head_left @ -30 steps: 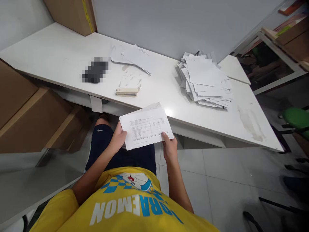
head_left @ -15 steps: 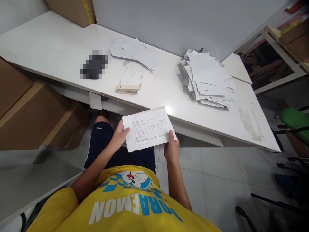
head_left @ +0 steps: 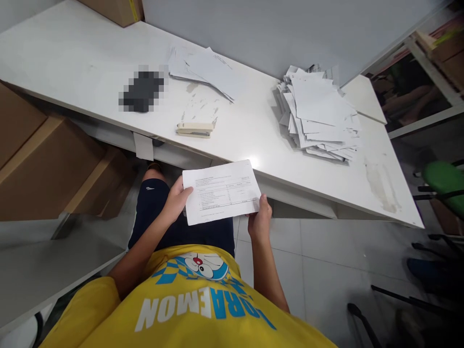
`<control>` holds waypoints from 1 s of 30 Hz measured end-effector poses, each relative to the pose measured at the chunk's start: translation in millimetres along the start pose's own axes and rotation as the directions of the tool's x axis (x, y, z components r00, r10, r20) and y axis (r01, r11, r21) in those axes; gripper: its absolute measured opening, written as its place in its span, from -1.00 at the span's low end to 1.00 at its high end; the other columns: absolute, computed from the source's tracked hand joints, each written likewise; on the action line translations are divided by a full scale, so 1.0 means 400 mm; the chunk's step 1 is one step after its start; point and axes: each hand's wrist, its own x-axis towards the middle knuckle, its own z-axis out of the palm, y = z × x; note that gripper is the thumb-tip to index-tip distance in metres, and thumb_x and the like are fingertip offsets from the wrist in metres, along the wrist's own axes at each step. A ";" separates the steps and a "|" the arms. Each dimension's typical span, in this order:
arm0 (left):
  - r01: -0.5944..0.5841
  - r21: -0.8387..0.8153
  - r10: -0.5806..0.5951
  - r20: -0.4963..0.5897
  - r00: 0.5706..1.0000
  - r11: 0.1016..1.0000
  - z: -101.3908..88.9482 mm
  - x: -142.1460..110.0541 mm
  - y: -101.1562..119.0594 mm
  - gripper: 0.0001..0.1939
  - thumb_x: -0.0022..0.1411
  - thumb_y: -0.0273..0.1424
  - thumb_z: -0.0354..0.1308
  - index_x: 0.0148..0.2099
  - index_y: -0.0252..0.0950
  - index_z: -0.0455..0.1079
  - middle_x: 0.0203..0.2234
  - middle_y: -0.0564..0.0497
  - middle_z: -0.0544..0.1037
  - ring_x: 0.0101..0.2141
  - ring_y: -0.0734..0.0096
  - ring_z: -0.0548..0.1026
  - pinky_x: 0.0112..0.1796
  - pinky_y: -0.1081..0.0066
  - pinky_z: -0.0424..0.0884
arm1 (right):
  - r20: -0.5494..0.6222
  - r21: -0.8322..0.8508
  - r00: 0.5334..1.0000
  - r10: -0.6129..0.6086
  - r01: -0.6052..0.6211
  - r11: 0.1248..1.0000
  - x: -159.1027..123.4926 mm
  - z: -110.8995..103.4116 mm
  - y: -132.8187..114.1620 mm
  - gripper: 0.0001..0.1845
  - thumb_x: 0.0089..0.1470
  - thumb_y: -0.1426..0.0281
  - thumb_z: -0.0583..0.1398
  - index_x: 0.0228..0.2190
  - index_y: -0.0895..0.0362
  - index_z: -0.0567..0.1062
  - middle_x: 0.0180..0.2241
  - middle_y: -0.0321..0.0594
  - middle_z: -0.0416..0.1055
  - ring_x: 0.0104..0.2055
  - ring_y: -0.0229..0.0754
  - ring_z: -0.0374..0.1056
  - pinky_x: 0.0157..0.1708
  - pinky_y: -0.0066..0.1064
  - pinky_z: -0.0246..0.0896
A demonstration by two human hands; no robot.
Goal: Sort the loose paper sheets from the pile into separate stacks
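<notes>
I hold a printed white sheet of paper (head_left: 221, 192) in front of me, over my lap and just below the edge of the white table (head_left: 90, 77). My left hand (head_left: 175, 200) grips the sheet's left edge, thumb on top. My right hand (head_left: 260, 220) is closed on its lower right corner, fingers curled behind. A beige stapler (head_left: 195, 129) lies on the table beyond the sheet. A messy tall stack of papers (head_left: 319, 116) sits to the right on the table. A few loose sheets (head_left: 206, 72) lie at the back.
A blurred dark object (head_left: 142, 91) lies left of the stapler. Cardboard boxes (head_left: 47, 164) stand under and left of the table, another box (head_left: 116, 8) at the back left corner. A green chair seat (head_left: 445, 179) and dark chair legs are at the right.
The sheet has dropped slightly toward my lap and my right hand has slid to its lower right corner. The view has shifted a little.
</notes>
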 end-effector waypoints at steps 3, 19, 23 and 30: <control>0.002 -0.011 -0.002 0.013 1.000 1.000 -0.001 0.001 0.006 -0.60 0.08 -0.32 0.18 -0.01 -0.27 0.37 -0.12 -0.04 0.60 -0.07 0.14 0.54 -0.06 0.24 0.43 | 0.135 0.038 0.990 0.037 -0.042 0.998 0.020 -0.029 -0.015 -0.56 0.09 -0.03 0.19 -0.28 0.09 0.52 -0.29 -0.17 0.52 -0.27 -0.09 0.43 -0.33 -0.32 0.27; -0.139 0.103 0.115 0.203 0.972 0.985 0.044 0.124 0.098 -0.25 0.29 -0.21 0.11 0.43 -0.14 -0.06 -0.13 -0.08 0.58 -0.22 0.27 0.56 -0.18 0.31 0.47 | 0.237 -0.153 0.971 -0.020 0.057 0.987 0.148 -0.080 -0.137 -0.48 -0.09 0.19 0.33 -0.06 0.09 0.49 -0.38 -0.23 0.49 -0.50 -0.26 0.25 -0.61 -0.41 0.14; -0.187 0.181 0.153 0.186 0.971 0.966 0.055 0.158 0.118 -0.49 0.27 -0.28 0.12 0.25 -0.24 0.31 -0.08 -0.13 0.53 -0.18 0.25 0.54 -0.16 0.29 0.49 | 0.167 -0.142 0.985 -0.043 0.068 0.988 0.188 -0.051 -0.135 -0.41 -0.19 0.20 0.34 -0.08 0.13 0.47 -0.49 -0.34 0.42 -0.56 -0.31 0.20 -0.62 -0.41 0.15; -0.148 0.246 0.104 0.183 0.978 0.958 0.062 0.182 0.117 -0.56 0.25 -0.29 0.12 0.15 -0.27 0.43 -0.06 -0.14 0.54 -0.16 0.20 0.54 -0.24 0.34 0.51 | 0.065 -0.121 0.998 -0.007 0.015 0.993 0.209 -0.037 -0.129 -0.25 -0.23 0.20 0.35 0.04 0.17 0.41 -0.52 -0.40 0.39 -0.62 -0.34 0.20 -0.62 -0.39 0.18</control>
